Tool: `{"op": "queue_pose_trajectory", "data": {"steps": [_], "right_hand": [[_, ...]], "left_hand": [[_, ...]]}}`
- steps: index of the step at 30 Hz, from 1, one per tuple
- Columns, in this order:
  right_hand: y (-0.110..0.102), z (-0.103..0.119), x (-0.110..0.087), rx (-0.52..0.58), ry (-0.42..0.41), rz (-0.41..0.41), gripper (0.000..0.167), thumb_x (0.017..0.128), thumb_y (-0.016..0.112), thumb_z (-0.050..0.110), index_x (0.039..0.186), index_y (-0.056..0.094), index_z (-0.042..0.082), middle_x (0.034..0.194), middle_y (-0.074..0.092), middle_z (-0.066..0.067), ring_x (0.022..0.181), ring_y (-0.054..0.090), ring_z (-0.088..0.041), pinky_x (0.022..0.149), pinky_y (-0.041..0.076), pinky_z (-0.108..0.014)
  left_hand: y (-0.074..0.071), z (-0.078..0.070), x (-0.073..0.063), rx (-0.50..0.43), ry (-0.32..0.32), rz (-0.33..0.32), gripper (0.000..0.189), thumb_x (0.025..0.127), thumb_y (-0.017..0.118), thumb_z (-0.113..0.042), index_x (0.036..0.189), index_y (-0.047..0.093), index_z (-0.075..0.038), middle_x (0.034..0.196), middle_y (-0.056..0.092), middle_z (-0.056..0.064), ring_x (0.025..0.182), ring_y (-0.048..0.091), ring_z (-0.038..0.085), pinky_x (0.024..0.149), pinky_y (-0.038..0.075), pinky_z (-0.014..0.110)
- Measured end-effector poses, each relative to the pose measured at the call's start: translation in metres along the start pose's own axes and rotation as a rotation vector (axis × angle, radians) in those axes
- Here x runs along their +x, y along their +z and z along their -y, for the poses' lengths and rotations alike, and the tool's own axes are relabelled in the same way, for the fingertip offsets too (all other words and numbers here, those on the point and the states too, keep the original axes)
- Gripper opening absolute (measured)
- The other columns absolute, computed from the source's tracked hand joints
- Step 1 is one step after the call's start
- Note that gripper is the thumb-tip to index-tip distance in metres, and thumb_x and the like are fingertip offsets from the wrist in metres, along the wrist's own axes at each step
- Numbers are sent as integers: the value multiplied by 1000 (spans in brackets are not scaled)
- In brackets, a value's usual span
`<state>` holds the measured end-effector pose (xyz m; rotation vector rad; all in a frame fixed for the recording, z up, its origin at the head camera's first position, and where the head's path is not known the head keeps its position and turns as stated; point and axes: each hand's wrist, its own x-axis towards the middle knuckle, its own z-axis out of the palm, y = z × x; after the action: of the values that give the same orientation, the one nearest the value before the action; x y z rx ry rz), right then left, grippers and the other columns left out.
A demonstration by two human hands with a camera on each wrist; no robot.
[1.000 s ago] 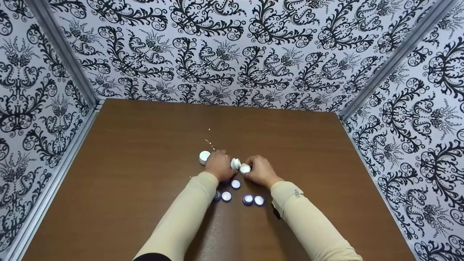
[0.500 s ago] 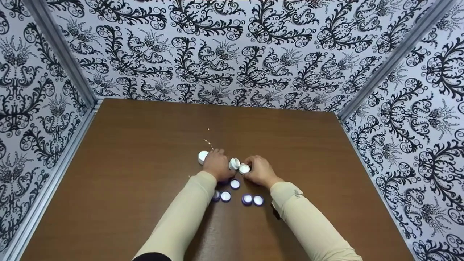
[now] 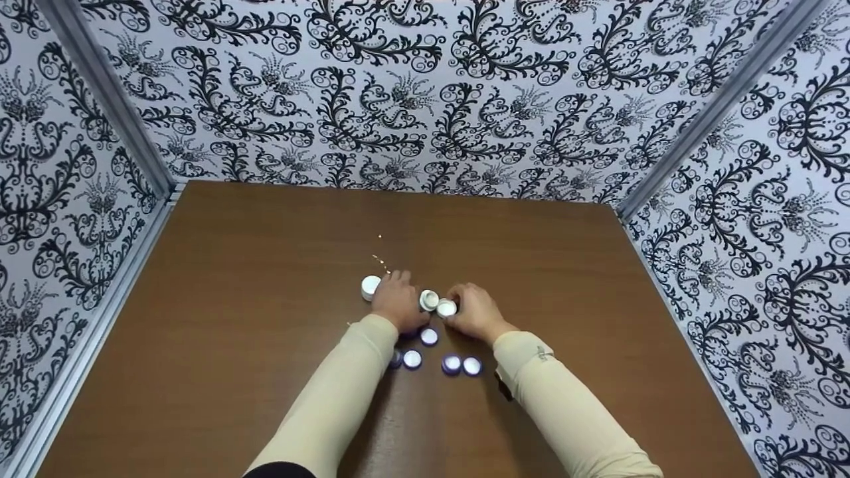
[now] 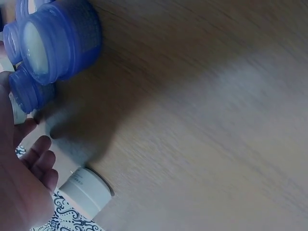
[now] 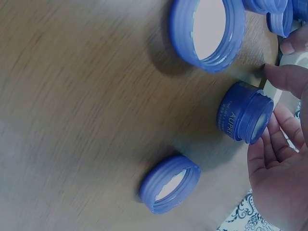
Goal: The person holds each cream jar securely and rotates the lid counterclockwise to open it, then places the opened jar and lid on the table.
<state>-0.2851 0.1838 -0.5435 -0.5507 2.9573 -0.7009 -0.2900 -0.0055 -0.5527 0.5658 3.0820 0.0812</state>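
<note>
In the head view my left hand (image 3: 397, 304) grips a small white open-mouthed jar (image 3: 429, 300). My right hand (image 3: 477, 313) pinches a white round piece (image 3: 446, 308), a cap by its look, close beside the jar's mouth. Left of my left hand stands another white jar (image 3: 370, 287). Several blue-purple pieces lie nearer me. A lidless blue jar (image 5: 243, 115) overlaps my right fingers in the right wrist view. The left wrist view has a larger blue jar (image 4: 62, 41) and a small blue one (image 4: 30, 89); what my left fingertips grip is mostly hidden there.
Two upturned blue lids, one larger (image 5: 207, 62) and one smaller (image 5: 171, 185), lie on the wooden table (image 3: 279, 279). Small pale crumbs (image 3: 380, 261) trail beyond my left hand. Patterned panels (image 3: 425, 119) enclose the table's back and sides.
The white jar in my left hand has tipped so that its mouth faces more upward. The hands stay nearly in place, and the whole scene shifts slightly left.
</note>
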Motion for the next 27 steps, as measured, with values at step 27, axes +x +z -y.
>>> {"op": "queue_pose_trajectory", "data": {"steps": [27], "right_hand": [[0,3,0,-1,-38,-23,34,68,82,8,98,68,2,96,65,-10,92,60,-28,83,49,-44]], "left_hand": [[4,-3,-2,-61,-16,-63,43,72,72,-48,89,74,-8,102,63,8,105,56,29,98,39,43]]}}
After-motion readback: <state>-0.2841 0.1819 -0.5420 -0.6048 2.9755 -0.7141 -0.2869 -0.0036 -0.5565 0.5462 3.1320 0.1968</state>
